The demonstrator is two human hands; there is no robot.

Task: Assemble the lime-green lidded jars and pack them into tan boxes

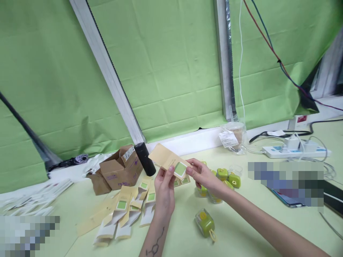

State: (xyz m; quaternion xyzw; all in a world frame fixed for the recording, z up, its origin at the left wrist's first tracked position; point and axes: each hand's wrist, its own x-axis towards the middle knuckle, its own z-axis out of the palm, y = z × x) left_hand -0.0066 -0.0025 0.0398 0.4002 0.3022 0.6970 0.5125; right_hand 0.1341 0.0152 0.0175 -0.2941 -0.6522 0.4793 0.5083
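Note:
Both my hands hold up one flat tan cardboard sleeve (168, 159) with a green square window, above the pale table (241, 221). My left hand (164, 189) pinches its lower edge with thumb and fingers. My right hand (205, 176) grips the end by the green window. Below lies a heap of similar flat sleeves (125, 210). A green case in clear plastic (205, 224) lies near my right forearm, and several more green cases (227, 177) sit behind my right hand.
An open brown carton (118, 171) and a black cylinder (144, 159) stand behind the sleeves. A plastic cup (234, 137), a power strip (294, 150) with cables and a dark flat device (292, 200) are at the right. Green cloth covers the back wall.

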